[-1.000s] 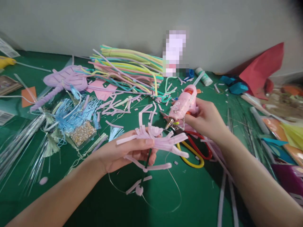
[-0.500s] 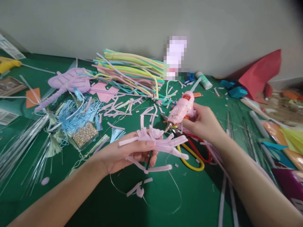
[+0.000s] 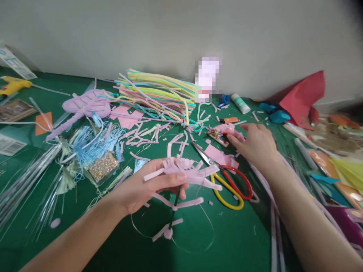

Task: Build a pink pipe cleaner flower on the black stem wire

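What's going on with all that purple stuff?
The left hand holds a pale purple piece with many strips sticking out and a dark stem below. The right hand is at the pink glue gun, though its grip is hard to see. Scissors lie on the green table between the hands.

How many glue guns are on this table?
2: a yellow glue gun at the far left and a pink glue gun at the right hand. More may be hidden.
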The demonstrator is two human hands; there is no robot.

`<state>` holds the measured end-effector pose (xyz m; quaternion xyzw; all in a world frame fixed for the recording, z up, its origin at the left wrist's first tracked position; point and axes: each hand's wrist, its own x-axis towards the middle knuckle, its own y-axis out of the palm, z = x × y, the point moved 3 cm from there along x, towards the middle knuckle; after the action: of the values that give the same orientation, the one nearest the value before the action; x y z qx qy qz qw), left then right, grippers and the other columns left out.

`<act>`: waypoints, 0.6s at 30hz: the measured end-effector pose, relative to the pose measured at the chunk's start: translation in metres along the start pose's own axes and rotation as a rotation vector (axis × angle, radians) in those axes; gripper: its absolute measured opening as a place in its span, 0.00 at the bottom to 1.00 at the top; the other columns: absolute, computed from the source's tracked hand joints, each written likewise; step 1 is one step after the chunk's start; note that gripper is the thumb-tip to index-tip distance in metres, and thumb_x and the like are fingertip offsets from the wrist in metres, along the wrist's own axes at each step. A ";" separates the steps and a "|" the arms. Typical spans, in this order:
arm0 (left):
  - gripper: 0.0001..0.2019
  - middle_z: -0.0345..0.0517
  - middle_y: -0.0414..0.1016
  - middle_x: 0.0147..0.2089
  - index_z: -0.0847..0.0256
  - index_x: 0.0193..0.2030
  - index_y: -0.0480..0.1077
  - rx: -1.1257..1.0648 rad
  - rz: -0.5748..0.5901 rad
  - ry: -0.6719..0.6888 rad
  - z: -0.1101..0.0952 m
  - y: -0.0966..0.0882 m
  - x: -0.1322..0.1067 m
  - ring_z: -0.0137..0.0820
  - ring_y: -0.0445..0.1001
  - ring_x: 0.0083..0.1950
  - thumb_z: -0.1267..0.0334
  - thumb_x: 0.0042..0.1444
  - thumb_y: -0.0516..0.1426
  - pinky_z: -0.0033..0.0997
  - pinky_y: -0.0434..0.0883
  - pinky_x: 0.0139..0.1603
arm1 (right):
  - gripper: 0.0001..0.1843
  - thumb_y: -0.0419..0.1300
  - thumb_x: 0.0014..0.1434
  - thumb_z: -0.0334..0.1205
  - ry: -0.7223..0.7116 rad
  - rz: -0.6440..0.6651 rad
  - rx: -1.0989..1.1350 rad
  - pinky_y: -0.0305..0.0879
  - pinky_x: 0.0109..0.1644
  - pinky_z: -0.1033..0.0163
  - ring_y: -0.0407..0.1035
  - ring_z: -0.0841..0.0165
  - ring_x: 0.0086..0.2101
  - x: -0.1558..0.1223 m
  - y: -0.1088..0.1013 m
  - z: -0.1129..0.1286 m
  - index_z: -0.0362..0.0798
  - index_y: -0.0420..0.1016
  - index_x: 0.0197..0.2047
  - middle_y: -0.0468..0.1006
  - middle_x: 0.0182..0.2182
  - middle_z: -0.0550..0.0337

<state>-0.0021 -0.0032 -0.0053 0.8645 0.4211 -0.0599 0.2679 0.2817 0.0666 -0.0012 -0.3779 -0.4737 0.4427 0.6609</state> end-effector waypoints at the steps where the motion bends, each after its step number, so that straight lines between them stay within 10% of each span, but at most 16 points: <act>1: 0.10 0.39 0.77 0.29 0.60 0.34 0.74 0.013 -0.003 -0.005 0.001 0.000 0.000 0.32 0.74 0.36 0.55 0.55 0.64 0.26 0.69 0.35 | 0.16 0.61 0.55 0.47 -0.020 -0.047 0.024 0.62 0.48 0.44 0.69 0.46 0.45 -0.003 -0.007 0.007 0.43 0.73 0.41 0.76 0.40 0.38; 8: 0.12 0.44 0.77 0.31 0.61 0.37 0.74 0.035 -0.052 -0.064 0.000 -0.002 -0.002 0.32 0.75 0.34 0.55 0.54 0.66 0.26 0.72 0.33 | 0.06 0.62 0.58 0.43 -0.175 0.313 0.752 0.68 0.37 0.60 0.73 0.64 0.34 -0.041 -0.049 0.081 0.52 0.79 0.34 0.80 0.33 0.58; 18: 0.13 0.41 0.77 0.31 0.60 0.39 0.74 0.011 -0.046 -0.069 0.000 -0.001 -0.002 0.28 0.76 0.33 0.55 0.54 0.67 0.21 0.72 0.30 | 0.10 0.59 0.56 0.29 -0.366 0.297 0.810 0.63 0.45 0.58 0.68 0.66 0.38 -0.056 -0.045 0.093 0.52 0.79 0.36 0.76 0.34 0.61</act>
<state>-0.0042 -0.0038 -0.0051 0.8535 0.4309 -0.0981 0.2761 0.1940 0.0064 0.0488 -0.0691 -0.3124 0.7412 0.5901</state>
